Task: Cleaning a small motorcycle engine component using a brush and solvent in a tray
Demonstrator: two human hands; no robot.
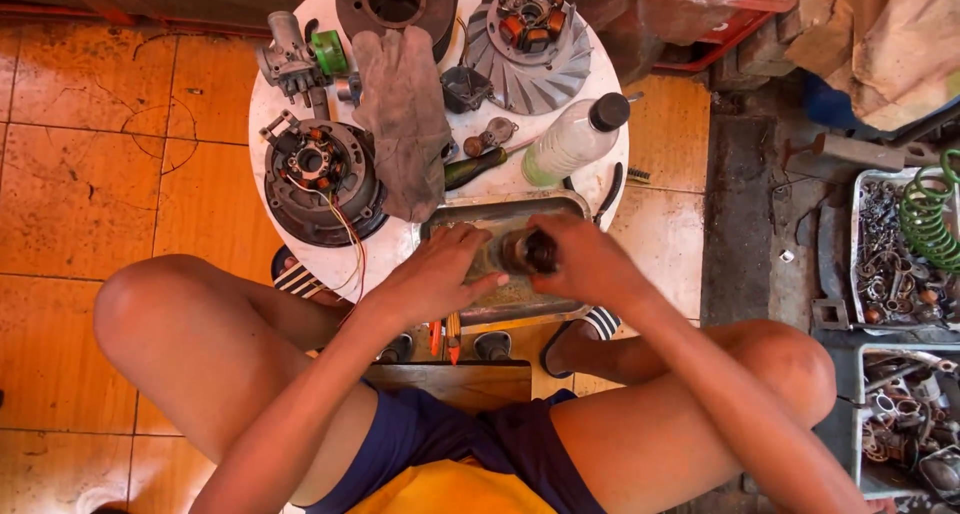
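I sit on a low stool at a small round white table (610, 174). Both hands work over a shallow metal tray (500, 212) at the table's near edge. My right hand (585, 259) grips a small dark cylindrical part (527, 251) above the tray. My left hand (440, 269) rests beside it with the fingers spread, the fingertips touching the part's pale end. What lies under the hands in the tray is hidden.
On the table lie a dark round stator plate with wires (320, 179), a grey rag (405, 119), a finned flywheel with coils (530, 44), a carburettor (290, 59), a clear plastic bottle (572, 139) and a screwdriver (475, 166). Trays of metal scrap (895, 264) stand at the right.
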